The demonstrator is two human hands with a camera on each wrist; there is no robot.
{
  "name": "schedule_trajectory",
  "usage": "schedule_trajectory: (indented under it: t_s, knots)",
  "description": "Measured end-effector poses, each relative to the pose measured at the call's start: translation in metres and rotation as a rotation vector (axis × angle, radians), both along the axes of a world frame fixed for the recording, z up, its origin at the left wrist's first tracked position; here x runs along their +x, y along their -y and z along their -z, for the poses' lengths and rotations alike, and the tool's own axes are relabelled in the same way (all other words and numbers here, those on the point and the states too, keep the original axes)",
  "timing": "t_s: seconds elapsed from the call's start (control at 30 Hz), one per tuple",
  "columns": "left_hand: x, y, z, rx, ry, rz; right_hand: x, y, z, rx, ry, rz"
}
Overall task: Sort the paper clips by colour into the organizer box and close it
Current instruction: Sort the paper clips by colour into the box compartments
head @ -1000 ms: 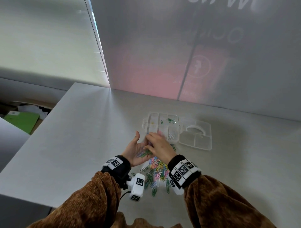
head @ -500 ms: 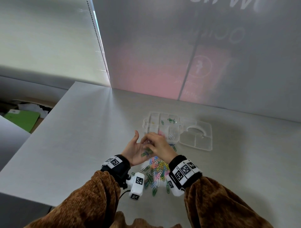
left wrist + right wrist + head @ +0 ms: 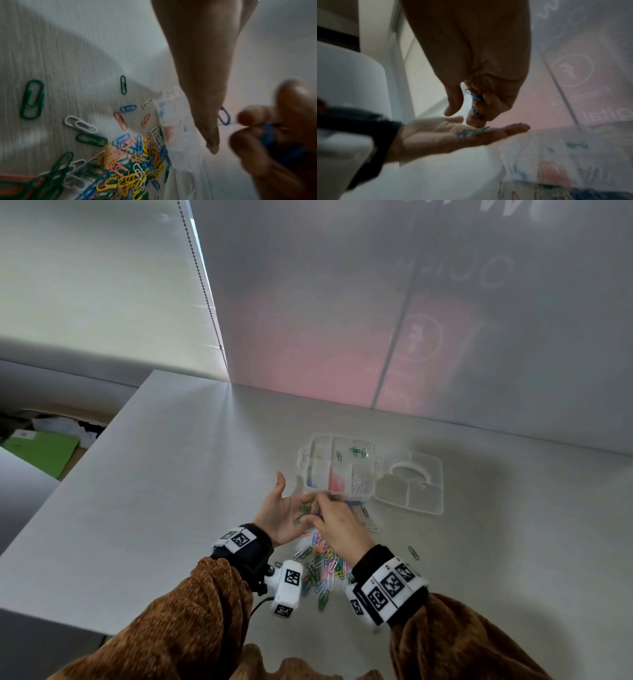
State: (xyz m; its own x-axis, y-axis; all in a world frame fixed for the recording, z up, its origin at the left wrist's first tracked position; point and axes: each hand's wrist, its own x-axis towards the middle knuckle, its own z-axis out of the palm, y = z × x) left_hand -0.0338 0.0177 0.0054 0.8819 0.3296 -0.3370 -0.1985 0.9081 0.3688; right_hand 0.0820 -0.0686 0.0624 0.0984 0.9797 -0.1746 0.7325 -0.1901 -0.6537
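Note:
My left hand (image 3: 284, 508) lies open, palm up, just in front of the clear organizer box (image 3: 302, 462). Several green paper clips (image 3: 303, 513) rest on its palm (image 3: 447, 135). My right hand (image 3: 330, 517) hovers over that palm with its fingertips touching down on it. Its curled fingers (image 3: 488, 102) pinch blue paper clips (image 3: 476, 96), also seen as blue paper clips (image 3: 267, 134) in the left wrist view. The mixed pile of coloured clips (image 3: 323, 566) lies on the table between my wrists. Green, pink, blue and white clips lie in separate box compartments.
The box's clear lid (image 3: 411, 491) lies open flat to the right of it. Stray clips (image 3: 412, 553) are scattered right of the pile. A frosted wall runs behind the box. The table's left edge (image 3: 85, 460) drops off to a green folder (image 3: 41, 448).
Both hands stay together in front of the box. The right fingers have shifted slightly toward me over the left palm, still working at the clips there.

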Motion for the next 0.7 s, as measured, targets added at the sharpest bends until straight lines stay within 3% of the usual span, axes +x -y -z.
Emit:
schedule_trajectory:
  t_s: [0.2, 0.3, 0.37, 0.47, 0.6, 0.7]
  knots:
    - [-0.003, 0.004, -0.001, -0.045, -0.121, -0.061, -0.008, -0.002, 0.016, -0.056, 0.050, -0.017]
    - [-0.008, 0.001, 0.001, -0.081, -0.111, -0.119, -0.002, -0.009, 0.008, -0.101, -0.158, 0.026]
    - [-0.012, -0.004, 0.000, -0.105, -0.101, -0.183, 0.011, -0.024, 0.003, -0.113, -0.347, 0.150]
    - [-0.019, -0.008, -0.002, -0.152, -0.124, -0.237, 0.034, -0.059, 0.008, -0.100, -0.481, 0.385]
    - [-0.024, -0.008, -0.003, -0.191, -0.148, -0.228, 0.043, -0.100, 0.023, -0.236, -0.456, 0.485]
    - [-0.026, -0.007, -0.002, -0.204, -0.129, -0.213, 0.039, -0.112, 0.031, -0.339, -0.417, 0.455]
